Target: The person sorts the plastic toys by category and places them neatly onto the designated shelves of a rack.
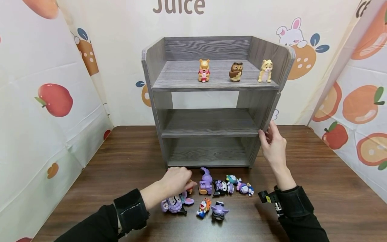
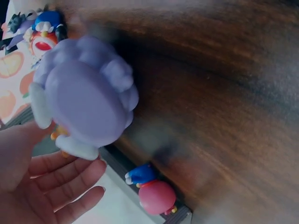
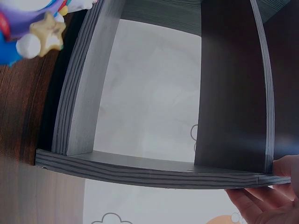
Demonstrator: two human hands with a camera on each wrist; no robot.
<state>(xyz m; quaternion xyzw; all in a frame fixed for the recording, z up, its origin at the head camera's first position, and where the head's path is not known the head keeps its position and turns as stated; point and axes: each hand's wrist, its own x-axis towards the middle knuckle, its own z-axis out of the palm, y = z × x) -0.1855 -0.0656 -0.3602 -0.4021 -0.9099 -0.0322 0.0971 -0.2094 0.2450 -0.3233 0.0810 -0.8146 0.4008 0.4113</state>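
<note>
My left hand (image 1: 176, 179) reaches down among small figurines in front of the shelf. Its thumb and fingers close around an orange figurine (image 1: 189, 190), mostly hidden by the hand; orange bits show between them in the left wrist view. Right beside it lies a purple figurine with pink-lined ears (image 1: 174, 203), whose rounded lilac underside (image 2: 86, 100) fills much of the left wrist view. My right hand (image 1: 273, 146) grips the right side panel of a grey wooden shelf (image 1: 208, 134), thumb at the front edge, fingers along the outer side (image 3: 254, 205).
A purple elephant-like figurine (image 1: 206, 181), a black-and-purple one (image 1: 223, 187) and several others lie on the brown table (image 1: 136, 148). An orange-and-blue figurine (image 1: 204, 207) is nearer. Up top stand a bear (image 1: 204, 71), an owl (image 1: 235, 72) and a yellow rabbit (image 1: 265, 71).
</note>
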